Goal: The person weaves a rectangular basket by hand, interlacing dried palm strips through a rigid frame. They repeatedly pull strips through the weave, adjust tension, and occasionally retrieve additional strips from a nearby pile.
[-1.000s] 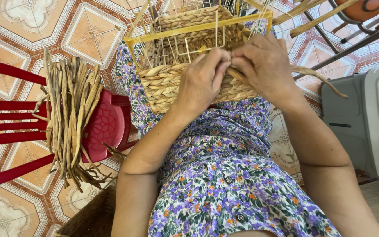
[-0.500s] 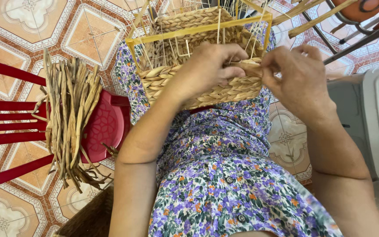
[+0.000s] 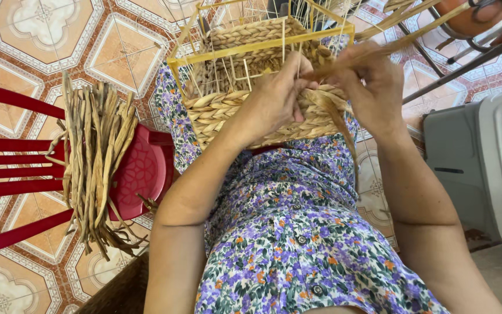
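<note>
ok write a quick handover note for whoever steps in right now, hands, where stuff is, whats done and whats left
Left hand: pressed against the front of the half-woven basket, fingers pinching the weave.
Right hand: gripping a loose fibre strand at the basket's right front, pulled up taut.
Basket sits on the lap, built on a yellow wire frame.
Spare dried strands lie in a bundle on the red plastic chair to the left.
Done: the lower rows are woven around the frame.
Left: the upper part of the frame is bare wire, and the strand in hand is not tucked in.

Head camera looks down (close) at lap.
</note>
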